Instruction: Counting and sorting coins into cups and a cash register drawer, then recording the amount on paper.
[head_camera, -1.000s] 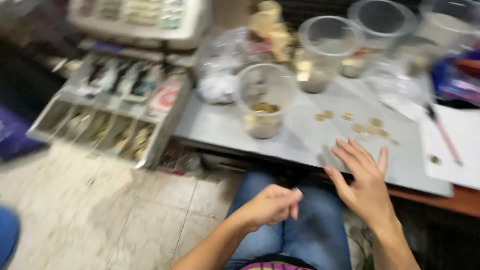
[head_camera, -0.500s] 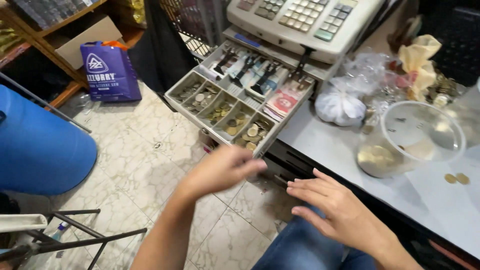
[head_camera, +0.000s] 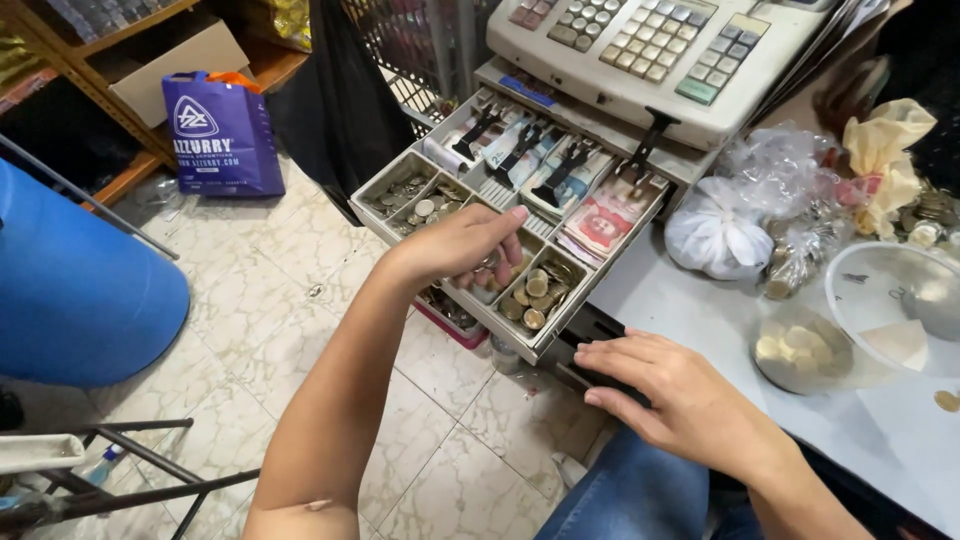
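The left hand (head_camera: 455, 245) hovers over the open cash drawer (head_camera: 520, 215), fingers curled together, pinching down into a coin compartment (head_camera: 490, 275) directly beneath them, while the right hand (head_camera: 665, 390) rests flat, fingers together, nearer on the counter edge (head_camera: 640, 300).

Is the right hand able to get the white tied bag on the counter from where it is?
Probably yes. The right hand rests at the counter edge, and the white tied bag lies just beyond it with only bare counter between; nothing blocks the way.
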